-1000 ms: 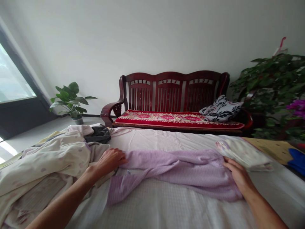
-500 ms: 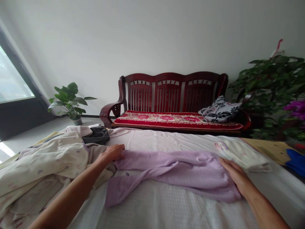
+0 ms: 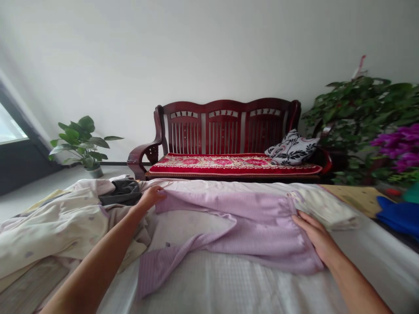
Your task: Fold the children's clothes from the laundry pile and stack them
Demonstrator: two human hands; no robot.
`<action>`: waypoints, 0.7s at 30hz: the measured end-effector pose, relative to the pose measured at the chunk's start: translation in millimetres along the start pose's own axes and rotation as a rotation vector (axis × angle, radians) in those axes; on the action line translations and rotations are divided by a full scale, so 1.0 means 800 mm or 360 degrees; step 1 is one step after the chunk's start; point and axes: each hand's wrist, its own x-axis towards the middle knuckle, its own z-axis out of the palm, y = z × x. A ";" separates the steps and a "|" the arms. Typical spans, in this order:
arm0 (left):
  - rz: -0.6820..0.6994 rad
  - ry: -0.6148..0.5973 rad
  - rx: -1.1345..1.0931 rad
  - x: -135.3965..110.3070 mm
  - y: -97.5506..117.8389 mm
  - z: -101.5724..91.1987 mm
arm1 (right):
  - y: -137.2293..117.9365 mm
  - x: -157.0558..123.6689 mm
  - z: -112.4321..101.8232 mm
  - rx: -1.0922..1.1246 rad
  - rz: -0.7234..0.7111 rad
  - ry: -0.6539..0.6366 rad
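A lilac knit garment (image 3: 235, 222) lies spread across a pale sheet-covered surface (image 3: 229, 283). My left hand (image 3: 151, 196) pinches the garment's far left edge, with the fingers closed on the cloth. My right hand (image 3: 316, 237) lies flat on the garment's right end, fingers stretched out and pressing it down. One leg or sleeve of the garment trails toward me at the lower left.
A heap of cream and dark clothes (image 3: 65, 218) lies at the left. A folded floral cloth (image 3: 324, 207) sits beside my right hand. Beyond stand a red wooden bench (image 3: 225, 148) with a patterned cushion (image 3: 290, 148), potted plants (image 3: 80, 141) and a blue item (image 3: 397, 213).
My left hand has carried the garment's left edge away from me, opening the garment wider. My right hand stayed pressed on the right end. The view shifted slightly rightward.
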 end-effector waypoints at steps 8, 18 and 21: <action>-0.0024 -0.0042 -0.0344 -0.013 0.008 -0.004 | -0.003 0.000 0.001 -0.0067 -0.0022 -0.0144; -0.0257 0.0043 -0.0401 0.002 0.013 -0.010 | 0.012 0.020 0.001 -0.0081 -0.0044 0.0229; -0.0326 0.0106 -0.0121 0.005 0.000 0.013 | 0.018 0.025 0.003 -0.0333 -0.0230 0.0067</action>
